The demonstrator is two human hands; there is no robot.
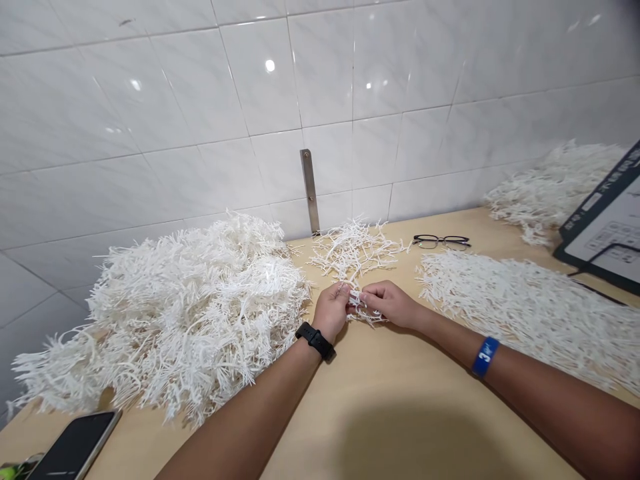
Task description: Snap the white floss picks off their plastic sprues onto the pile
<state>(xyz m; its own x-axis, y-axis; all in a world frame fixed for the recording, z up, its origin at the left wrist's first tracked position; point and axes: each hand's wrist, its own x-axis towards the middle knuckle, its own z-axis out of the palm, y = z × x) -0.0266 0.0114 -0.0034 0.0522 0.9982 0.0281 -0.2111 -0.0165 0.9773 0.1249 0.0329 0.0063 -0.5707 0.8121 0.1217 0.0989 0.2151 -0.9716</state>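
Both hands meet over the table in front of me, gripping a white branched piece that looks like thin plastic. My left hand, with a black watch on its wrist, pinches it from the left. From the right, my right hand has thumb and fingers closed on the same piece. Just beyond the hands lies a loose heap of thin, bare white branches. A tall pile of bushy white branched pieces spreads at the left. To the right is a flat layer of small white bits.
Black-framed glasses lie near the tiled wall. A phone rests at the table's front left. At the far right stand a dark-framed printed panel and another white pile. A metal bracket is fixed to the wall.
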